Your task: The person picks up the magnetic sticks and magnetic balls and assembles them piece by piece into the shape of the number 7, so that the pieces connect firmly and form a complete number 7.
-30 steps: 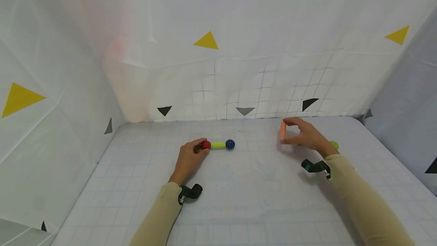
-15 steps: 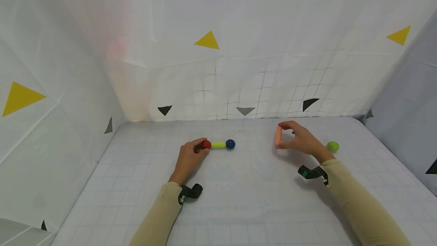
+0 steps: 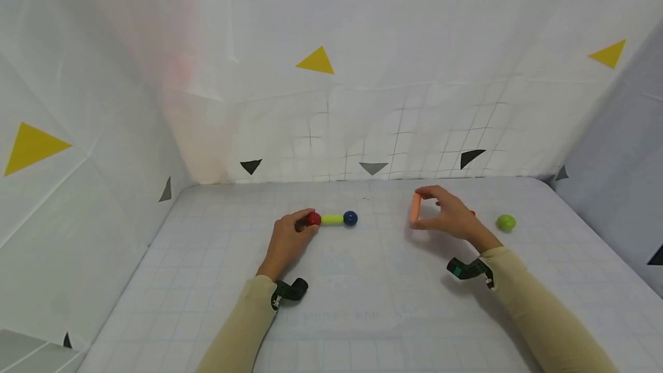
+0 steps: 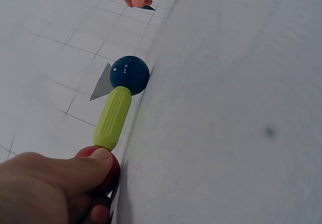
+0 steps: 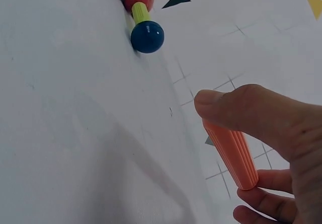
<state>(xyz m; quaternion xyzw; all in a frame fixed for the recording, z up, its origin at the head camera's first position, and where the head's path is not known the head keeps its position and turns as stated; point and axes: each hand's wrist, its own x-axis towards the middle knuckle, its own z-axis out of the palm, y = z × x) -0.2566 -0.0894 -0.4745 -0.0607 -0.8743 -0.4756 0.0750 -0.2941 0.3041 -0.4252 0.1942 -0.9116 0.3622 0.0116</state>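
Note:
My left hand (image 3: 289, 240) pinches a red ball (image 3: 313, 219) on the table between thumb and fingers. From that ball a ribbed yellow-green rod (image 4: 113, 117) runs to a dark blue ball (image 4: 129, 75), the three joined in a straight line. To the right, my right hand (image 3: 449, 217) holds a ribbed orange rod (image 5: 232, 156) by its two ends, thumb on one and a fingertip on the other. The orange rod stands apart from the blue ball, over the table, and casts a shadow below.
A green ball (image 3: 506, 223) lies on the table right of my right wrist. Part of a red thing (image 3: 472, 212) peeks out behind my right hand. White sheet walls (image 3: 414, 27) with yellow and black triangles rise at the back and sides of the white gridded table (image 3: 362, 281).
My right hand has moved left and slightly nearer with the orange rod, uncovering the green ball and part of the red thing. My left hand keeps its hold on the red ball.

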